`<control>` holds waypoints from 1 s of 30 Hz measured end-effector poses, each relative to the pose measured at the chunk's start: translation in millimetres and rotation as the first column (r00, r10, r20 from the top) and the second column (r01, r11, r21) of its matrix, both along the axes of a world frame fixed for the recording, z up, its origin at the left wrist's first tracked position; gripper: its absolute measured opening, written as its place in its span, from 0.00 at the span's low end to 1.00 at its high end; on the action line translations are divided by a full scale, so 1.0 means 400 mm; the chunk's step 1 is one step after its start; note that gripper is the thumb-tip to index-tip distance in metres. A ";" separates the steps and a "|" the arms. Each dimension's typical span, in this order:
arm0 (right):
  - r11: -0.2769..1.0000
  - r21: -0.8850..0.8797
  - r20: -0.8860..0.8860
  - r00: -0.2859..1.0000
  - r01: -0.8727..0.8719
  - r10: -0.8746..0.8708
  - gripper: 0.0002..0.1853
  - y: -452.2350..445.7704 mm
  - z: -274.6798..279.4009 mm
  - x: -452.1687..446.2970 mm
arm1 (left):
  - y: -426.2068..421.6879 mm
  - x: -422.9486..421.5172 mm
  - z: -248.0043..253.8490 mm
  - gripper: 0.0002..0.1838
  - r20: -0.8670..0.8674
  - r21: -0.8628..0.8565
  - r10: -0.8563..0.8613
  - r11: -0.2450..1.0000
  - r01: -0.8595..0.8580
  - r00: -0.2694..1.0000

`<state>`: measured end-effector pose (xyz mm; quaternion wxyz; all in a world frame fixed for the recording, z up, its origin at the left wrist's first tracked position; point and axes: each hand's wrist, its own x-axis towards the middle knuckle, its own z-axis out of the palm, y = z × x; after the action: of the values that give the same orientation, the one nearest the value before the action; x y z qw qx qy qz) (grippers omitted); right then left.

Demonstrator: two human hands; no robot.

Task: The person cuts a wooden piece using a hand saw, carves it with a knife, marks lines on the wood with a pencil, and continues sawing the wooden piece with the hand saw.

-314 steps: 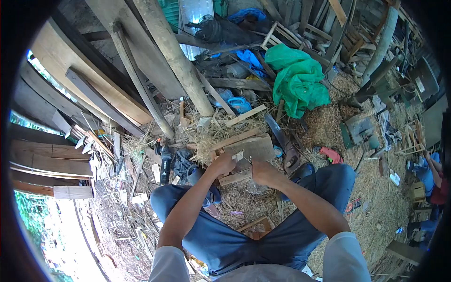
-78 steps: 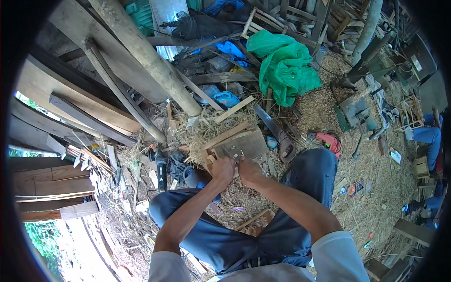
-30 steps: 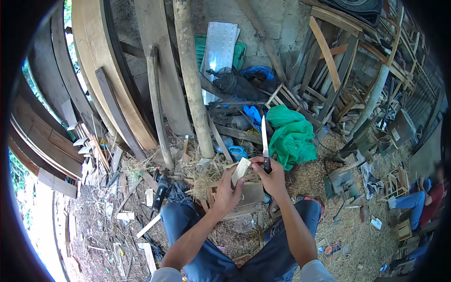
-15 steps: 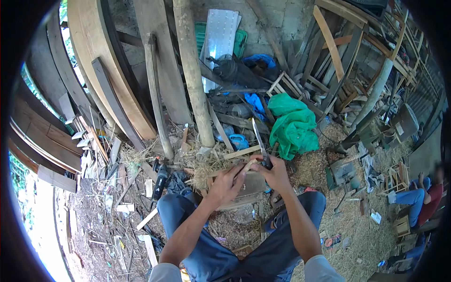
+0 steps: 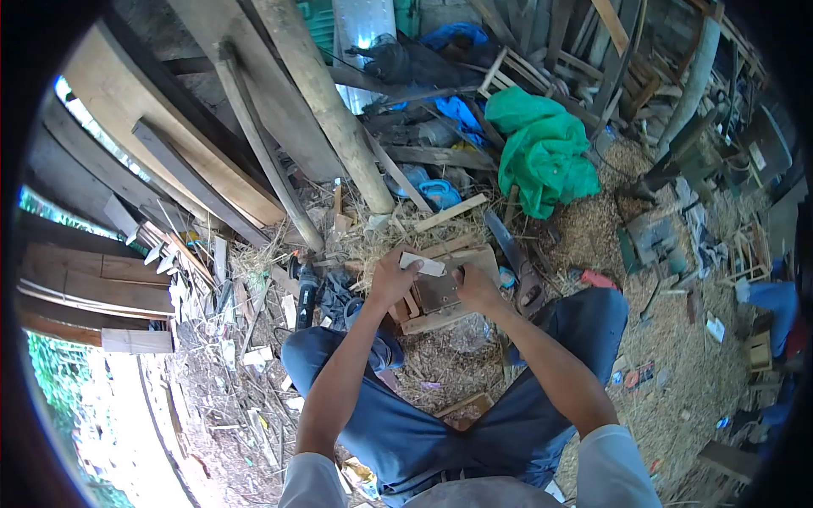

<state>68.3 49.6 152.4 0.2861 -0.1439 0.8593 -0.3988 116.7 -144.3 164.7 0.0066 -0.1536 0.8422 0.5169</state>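
Observation:
My left hand (image 5: 393, 279) is closed around a small pale piece of wood (image 5: 423, 264), which sticks out past the thumb. My right hand (image 5: 480, 289) is closed on a knife; only a dark bit of its handle (image 5: 458, 276) shows, and the blade cannot be made out. Both hands are close together over a low wooden work block (image 5: 474, 259) with a dark flat area in its middle. A hand saw (image 5: 508, 245) leans just right of the block, its wooden handle toward my knee.
A black power tool (image 5: 306, 296) lies left of my knee. A green plastic sheet (image 5: 546, 157) is heaped beyond the saw. Posts (image 5: 326, 106) and planks lean ahead and left. Wood scraps and shavings cover the ground. Another person's blue-clad leg (image 5: 772, 306) is at far right.
My view has tilted down and turned. The knife blade, upright before, no longer shows. My hands have moved slightly apart, and the wood piece now shows its flat pale face.

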 end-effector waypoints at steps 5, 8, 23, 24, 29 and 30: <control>0.987 0.135 -0.059 0.994 -0.085 0.093 0.15 0.034 -0.006 0.073 | -0.001 -0.007 -0.150 0.10 0.044 -0.161 -0.071 0.984 0.078 0.996; 0.969 0.169 -0.027 0.982 -0.182 0.189 0.14 0.057 -0.005 0.085 | 0.023 -0.009 -0.146 0.13 0.074 -0.256 -0.159 0.951 0.173 0.985; 0.961 0.103 0.090 0.964 -0.257 0.248 0.18 0.034 -0.044 0.114 | 0.061 0.013 -0.212 0.19 0.001 -0.531 -0.143 0.839 0.122 0.990; 0.963 0.109 0.109 0.965 -0.248 0.237 0.17 0.033 -0.045 0.115 | 0.058 0.008 -0.197 0.19 0.074 -0.457 -0.134 0.876 0.153 0.988; 0.953 0.080 0.089 0.954 -0.292 0.285 0.16 0.032 -0.071 0.109 | 0.058 0.012 -0.155 0.18 0.140 -0.363 -0.131 0.916 0.174 0.981; 0.935 0.096 0.079 0.939 -0.342 0.335 0.16 0.031 -0.060 0.106 | 0.055 0.011 -0.156 0.17 0.149 -0.316 -0.118 0.935 0.161 0.982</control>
<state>110.7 62.2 128.5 0.3839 -0.2617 0.8328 -0.3008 121.2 -122.1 102.4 0.0715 -0.1249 0.9227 0.3575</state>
